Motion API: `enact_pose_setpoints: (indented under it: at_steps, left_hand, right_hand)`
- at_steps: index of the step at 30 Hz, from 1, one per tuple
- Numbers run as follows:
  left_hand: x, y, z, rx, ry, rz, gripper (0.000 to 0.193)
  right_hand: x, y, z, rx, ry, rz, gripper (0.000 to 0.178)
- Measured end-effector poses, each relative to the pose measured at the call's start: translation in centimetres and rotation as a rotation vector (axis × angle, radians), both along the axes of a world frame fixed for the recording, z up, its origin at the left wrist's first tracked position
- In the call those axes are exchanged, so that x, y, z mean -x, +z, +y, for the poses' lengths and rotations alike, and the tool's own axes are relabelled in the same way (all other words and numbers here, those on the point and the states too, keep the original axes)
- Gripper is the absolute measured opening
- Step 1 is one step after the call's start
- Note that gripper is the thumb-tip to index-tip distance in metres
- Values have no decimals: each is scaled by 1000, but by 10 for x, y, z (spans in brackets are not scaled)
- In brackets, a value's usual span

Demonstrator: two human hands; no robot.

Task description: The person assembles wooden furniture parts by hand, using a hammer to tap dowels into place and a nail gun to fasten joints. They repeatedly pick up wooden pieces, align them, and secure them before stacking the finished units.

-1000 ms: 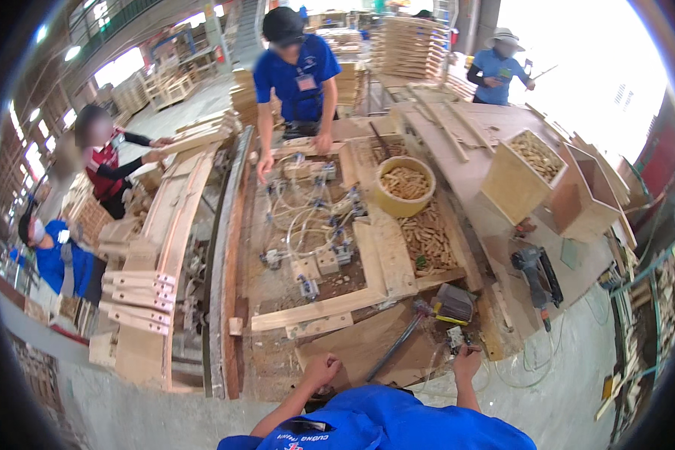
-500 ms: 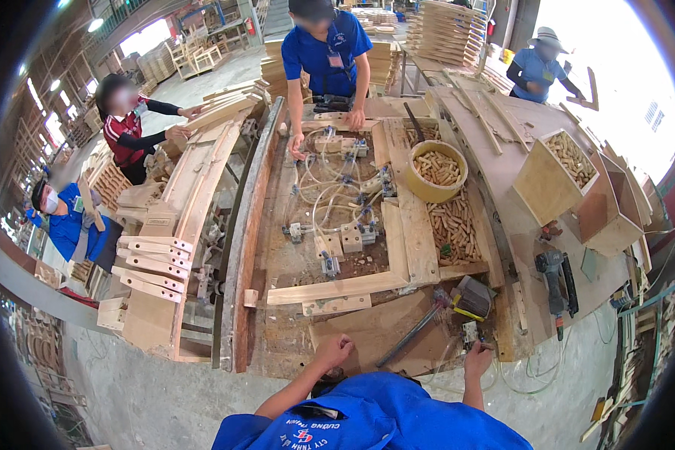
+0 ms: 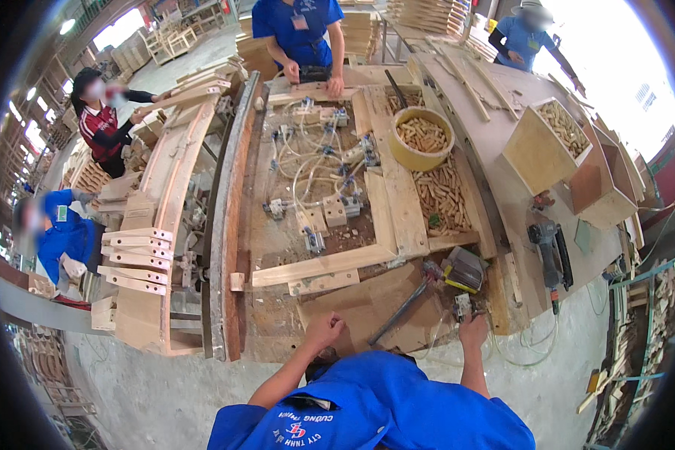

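Observation:
My left hand (image 3: 324, 331) is curled closed above a cardboard sheet (image 3: 360, 304) at the near edge of the workbench; nothing shows in it. My right hand (image 3: 472, 330) is at a small pneumatic hand valve (image 3: 463, 306) on the near right corner, fingers closed at its lever end. Beyond my hands lies a wooden frame (image 3: 322, 267) with a mitred corner. Inside it are pneumatic cylinders (image 3: 313, 241), wooden blocks (image 3: 335, 211) and looping clear air hoses (image 3: 301, 184). A hammer (image 3: 401, 311) lies between my hands.
A yellow tub (image 3: 421, 159) of wooden dowels stands beside loose dowels (image 3: 444, 199). A nail gun (image 3: 549, 259) and a dowel box (image 3: 529, 161) are on the right table. A co-worker (image 3: 298, 34) stands across the bench; curved wooden parts (image 3: 135, 259) lie at left.
My view has shifted, and my hands stay in nearly the same places. The co-worker opposite has drawn one hand back from the cylinders. The person at far left has lowered a hand.

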State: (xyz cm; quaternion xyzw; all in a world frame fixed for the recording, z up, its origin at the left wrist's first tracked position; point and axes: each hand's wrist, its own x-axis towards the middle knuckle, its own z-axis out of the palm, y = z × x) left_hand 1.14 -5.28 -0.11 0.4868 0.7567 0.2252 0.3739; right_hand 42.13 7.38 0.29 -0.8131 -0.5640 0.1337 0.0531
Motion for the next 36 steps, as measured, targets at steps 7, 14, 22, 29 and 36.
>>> enact_pose_setpoints:
  at_steps: [7,14,22,29,36]
  left_hand:
    - [-3,-3,-2,-23,59,-39,26]
    - [-1,-2,0,-19,33,-24,25]
    - [2,-3,4,27,-8,13,29]
    - [3,-4,5,38,2,-10,28]
    - [5,-10,7,57,-10,-42,30]
  right_hand:
    - [-3,-12,-1,-36,25,-29,46]
    - [-4,-13,-1,-36,32,-16,44]
    - [-6,-15,-1,-56,47,-18,42]
    - [-1,-10,0,-42,36,4,39]
    - [-1,-5,-1,-77,36,-25,38]
